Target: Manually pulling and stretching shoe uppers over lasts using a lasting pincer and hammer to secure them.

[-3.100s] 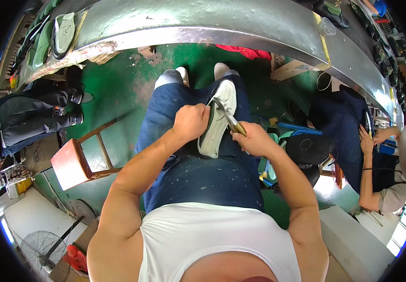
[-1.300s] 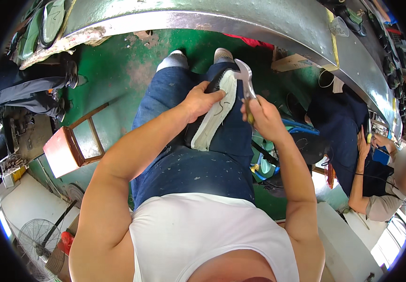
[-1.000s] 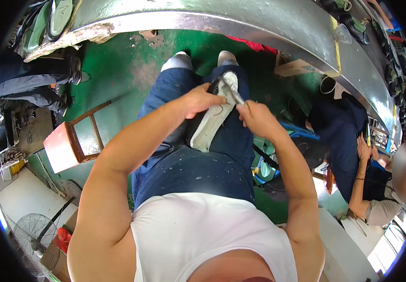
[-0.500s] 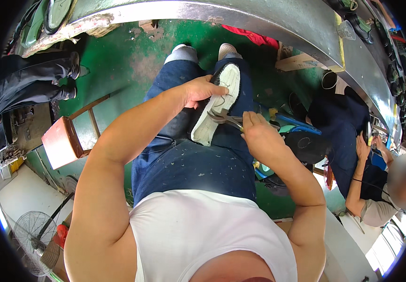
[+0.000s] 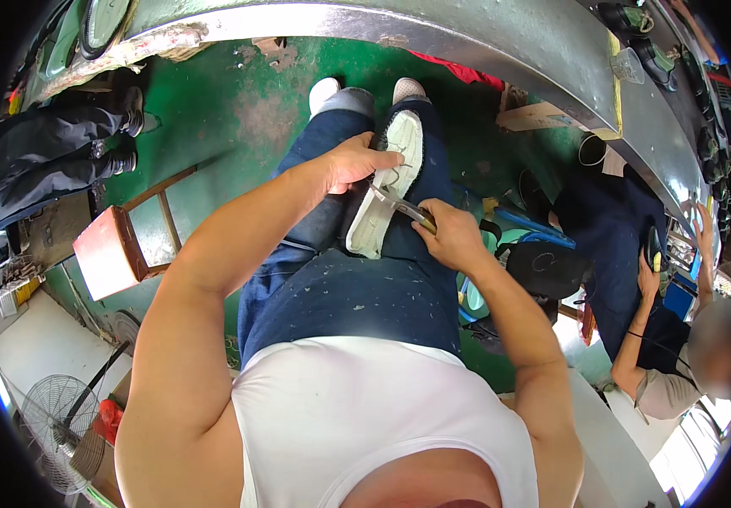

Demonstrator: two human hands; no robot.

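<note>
Shoe (image 5: pixel 370 222) lies pale side up, left hand (image 5: pixel 351 166) clamped on its edge, right hand (image 5: pixel 452 233) (grip closed) around a metal tool (image 5: pixel 401 206).

Watching from my end: one shoe (image 5: pixel 398 176), pale face up, dark along its edge, longer than wide, rounded at the far end. It slants, far end to the right. I have the left hand (image 5: pixel 355 165) gripping its left edge, thumb across the pale face; dark curved lines show near the thumb.

One hand tool (image 5: pixel 406 209), grey metal head, yellowish handle in the right hand (image 5: pixel 450 233). Head lies over the shoe, nearer me than the left thumb; contact I cannot confirm.
</note>
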